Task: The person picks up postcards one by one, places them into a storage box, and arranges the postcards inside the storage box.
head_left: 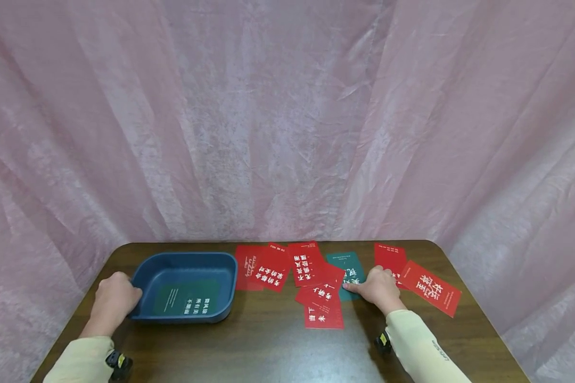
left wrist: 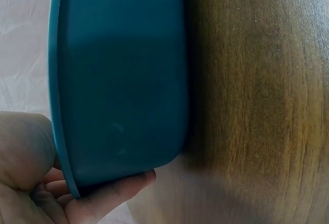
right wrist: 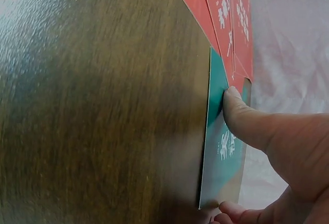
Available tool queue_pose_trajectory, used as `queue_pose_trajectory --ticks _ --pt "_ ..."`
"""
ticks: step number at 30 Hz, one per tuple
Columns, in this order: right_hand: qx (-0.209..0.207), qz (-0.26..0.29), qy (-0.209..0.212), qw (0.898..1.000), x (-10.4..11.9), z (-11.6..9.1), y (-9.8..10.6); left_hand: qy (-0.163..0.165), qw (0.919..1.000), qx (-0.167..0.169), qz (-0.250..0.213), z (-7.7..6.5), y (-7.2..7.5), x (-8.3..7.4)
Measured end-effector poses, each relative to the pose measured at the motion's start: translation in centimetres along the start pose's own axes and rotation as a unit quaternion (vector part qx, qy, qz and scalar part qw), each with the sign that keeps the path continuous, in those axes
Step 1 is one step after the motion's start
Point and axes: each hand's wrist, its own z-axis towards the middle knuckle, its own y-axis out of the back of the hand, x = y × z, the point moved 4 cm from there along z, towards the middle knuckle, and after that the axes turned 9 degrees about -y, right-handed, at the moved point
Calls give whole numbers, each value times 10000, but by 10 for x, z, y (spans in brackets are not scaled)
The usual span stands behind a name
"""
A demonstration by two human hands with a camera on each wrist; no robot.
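Note:
My left hand (head_left: 116, 295) grips the left end of a blue plastic tray (head_left: 146, 317) on the table. In the left wrist view one finger runs under the tray's (left wrist: 123, 90) corner, and the palm side is at the rim. Inside the tray lies a green card (head_left: 191, 297) with white characters. At the centre right, my right hand (head_left: 378, 289) is on another green card (head_left: 346, 261). Its thumb presses on the face of this card (right wrist: 217, 126) while the other fingers curl at the opposite edge, partly hidden. Red cards overlap the green card's left side.
Several red cards (head_left: 311, 266) with white characters lie overlapping between the tray and my right hand. Right of that hand are two more red cards (head_left: 432, 287), (head_left: 389, 256). The wooden table (head_left: 263, 351) ends at a pink curtain (head_left: 278, 122) behind.

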Motion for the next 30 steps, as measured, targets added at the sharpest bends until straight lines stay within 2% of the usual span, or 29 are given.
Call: queue_pose_trajectory --ticks 21,30 --pt "39 59 -128 9999 -3 8 1 -83 9999 -29 58 1 -1 1" --pt "-117 170 -250 9995 -4 8 3 -86 10000 -42 28 0 1 0"
